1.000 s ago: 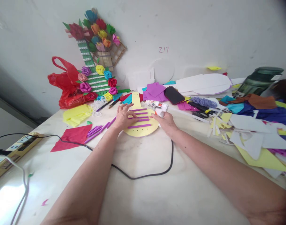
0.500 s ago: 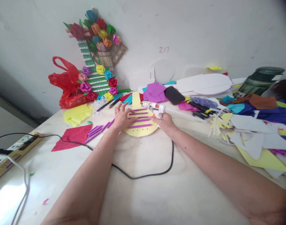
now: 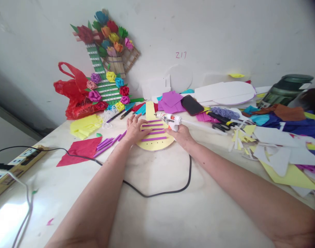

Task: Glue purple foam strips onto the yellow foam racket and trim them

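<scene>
A yellow guitar-shaped cutout (image 3: pixel 157 145) lies flat on the table, with several purple strips (image 3: pixel 154 139) across its round part and a row of small dots below them. My left hand (image 3: pixel 136 129) rests over the cutout's left side, fingers spread, its thumb by the strips. In my right hand (image 3: pixel 182 135) is a white glue gun (image 3: pixel 174 119), its nozzle pointing left above the upper part of the cutout. A clear glue stick (image 3: pixel 198 124) runs out of its back. More purple rolled sticks (image 3: pixel 104 144) lie left of my left wrist.
A black cord (image 3: pixel 157 195) loops across the table toward a power strip (image 3: pixel 25 162). Red paper (image 3: pixel 78 151) lies at left. Behind stand a red bag (image 3: pixel 74 100) and a flower craft (image 3: pixel 107 89). Paper scraps (image 3: pixel 276 141), scissors (image 3: pixel 220 127) and a dark phone (image 3: pixel 192 105) are at right.
The glue gun has tilted very slightly in my right hand. My left hand stays in place on the cutout.
</scene>
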A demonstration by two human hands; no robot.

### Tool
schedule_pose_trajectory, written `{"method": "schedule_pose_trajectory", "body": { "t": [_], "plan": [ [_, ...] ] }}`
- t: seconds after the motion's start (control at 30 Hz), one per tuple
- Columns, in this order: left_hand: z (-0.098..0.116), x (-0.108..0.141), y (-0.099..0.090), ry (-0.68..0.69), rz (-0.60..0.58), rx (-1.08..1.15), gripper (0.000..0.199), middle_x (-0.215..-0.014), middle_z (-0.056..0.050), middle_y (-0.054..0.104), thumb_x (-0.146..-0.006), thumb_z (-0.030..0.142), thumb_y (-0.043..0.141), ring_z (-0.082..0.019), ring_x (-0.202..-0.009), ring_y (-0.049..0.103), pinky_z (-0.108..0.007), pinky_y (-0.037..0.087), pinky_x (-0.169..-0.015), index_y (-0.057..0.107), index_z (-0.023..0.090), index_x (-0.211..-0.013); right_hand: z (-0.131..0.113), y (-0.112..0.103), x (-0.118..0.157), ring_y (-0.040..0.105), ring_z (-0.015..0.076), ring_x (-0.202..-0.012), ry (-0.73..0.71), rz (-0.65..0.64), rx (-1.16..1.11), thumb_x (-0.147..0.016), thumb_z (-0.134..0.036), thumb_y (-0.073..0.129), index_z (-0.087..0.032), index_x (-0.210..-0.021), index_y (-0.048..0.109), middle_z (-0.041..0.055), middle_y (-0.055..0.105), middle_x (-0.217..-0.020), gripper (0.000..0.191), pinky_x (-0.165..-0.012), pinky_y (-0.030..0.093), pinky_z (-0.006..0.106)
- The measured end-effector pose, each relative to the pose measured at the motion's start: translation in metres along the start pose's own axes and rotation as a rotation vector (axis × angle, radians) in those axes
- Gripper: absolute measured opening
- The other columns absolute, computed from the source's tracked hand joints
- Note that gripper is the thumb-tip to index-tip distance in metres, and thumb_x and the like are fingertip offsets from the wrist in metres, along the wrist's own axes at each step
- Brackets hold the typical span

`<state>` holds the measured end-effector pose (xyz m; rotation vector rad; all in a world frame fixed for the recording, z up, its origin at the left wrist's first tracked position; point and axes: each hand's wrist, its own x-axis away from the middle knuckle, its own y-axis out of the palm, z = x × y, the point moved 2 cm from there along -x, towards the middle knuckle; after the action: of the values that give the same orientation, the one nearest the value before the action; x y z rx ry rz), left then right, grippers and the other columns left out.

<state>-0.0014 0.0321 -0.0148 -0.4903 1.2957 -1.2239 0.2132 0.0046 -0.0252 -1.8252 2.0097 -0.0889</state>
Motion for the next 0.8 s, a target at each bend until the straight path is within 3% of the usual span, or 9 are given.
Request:
{"method": "schedule_pose_trajectory", "body": {
  "t": [0.33,0.53,0.67,0.8],
  "plan": [
    [0.001,0.001,0.001,-0.009,0.015,0.047,0.039,-0.136,-0.007,0.041,-0.066,0.048,0.066,-0.034,-0.132,0.022,-0.057,0.011,-0.105,0.063,0.029,-0.1,-0.001,0.001,0.001,0.057,0.0181,-0.071,-0.002,0.001,-0.026,-0.062,-0.036,0.063,-0.015,-0.083,0.064,0.0016,0.063,-0.072,0.03,-0.07,0.045,0.03],
    [-0.004,-0.004,-0.005,-0.083,0.067,0.103,0.04,-0.133,-0.008,0.046,-0.066,0.046,0.066,-0.033,-0.13,0.026,-0.053,0.012,-0.106,0.063,0.027,-0.101,0.0,-0.003,0.0,0.058,0.0202,-0.077,0.012,0.033,-0.078,-0.062,-0.04,0.063,-0.015,-0.082,0.066,0.0036,0.065,-0.076,0.033,-0.071,0.045,0.031],
    [-0.015,-0.016,-0.015,-0.2,0.114,0.247,0.037,-0.119,-0.009,0.057,-0.06,0.04,0.071,-0.033,-0.125,0.034,-0.048,0.016,-0.106,0.064,0.025,-0.093,0.003,-0.006,-0.003,0.059,0.0198,-0.073,0.019,0.065,-0.095,-0.062,-0.042,0.063,-0.015,-0.077,0.066,0.0032,0.065,-0.071,0.031,-0.069,0.045,0.031],
    [-0.016,-0.022,-0.021,-0.378,0.078,0.566,0.039,-0.111,-0.009,0.06,-0.053,0.038,0.076,-0.031,-0.12,0.041,-0.045,0.022,-0.104,0.063,0.023,-0.087,0.007,-0.007,-0.003,0.059,0.0201,-0.072,0.072,0.15,-0.062,-0.06,-0.044,0.064,-0.017,-0.076,0.064,0.0029,0.064,-0.07,0.031,-0.067,0.046,0.031]
  ]
}}
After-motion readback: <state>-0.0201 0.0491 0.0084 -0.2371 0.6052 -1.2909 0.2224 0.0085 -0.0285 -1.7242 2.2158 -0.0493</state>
